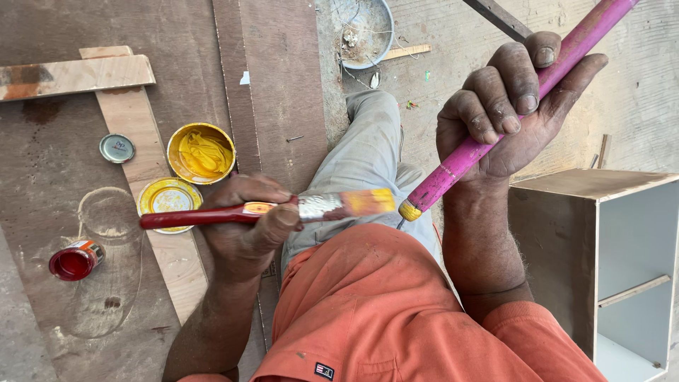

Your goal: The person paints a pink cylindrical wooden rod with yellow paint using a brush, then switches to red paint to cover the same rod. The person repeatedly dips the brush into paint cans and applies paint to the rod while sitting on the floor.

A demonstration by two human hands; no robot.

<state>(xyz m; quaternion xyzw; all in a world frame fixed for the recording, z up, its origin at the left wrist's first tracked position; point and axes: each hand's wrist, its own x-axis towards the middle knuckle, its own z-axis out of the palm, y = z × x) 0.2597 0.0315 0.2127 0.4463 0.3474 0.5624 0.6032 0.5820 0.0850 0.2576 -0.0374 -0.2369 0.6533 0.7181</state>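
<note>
My left hand (244, 230) grips a paintbrush by its red handle (187, 217). Its metal ferrule and yellow-orange bristles (364, 202) point right, almost touching the yellow-painted end (409, 210) of a pink stick (566, 56). My right hand (498, 120) is wrapped around that stick, which slants up to the top right. Both hands are above my lap, over grey trousers and an orange shirt. An open can of yellow paint (201, 153) stands just above my left hand, with its yellow-coated lid (168, 198) beside it.
A small open red paint can (74, 260), a clear plastic container (106, 269) and a small round lid (117, 148) lie on the brown board at left. Wood planks (74, 76) cross the top left. An open wooden box (601, 240) stands at right. A metal bowl (364, 32) sits at the top.
</note>
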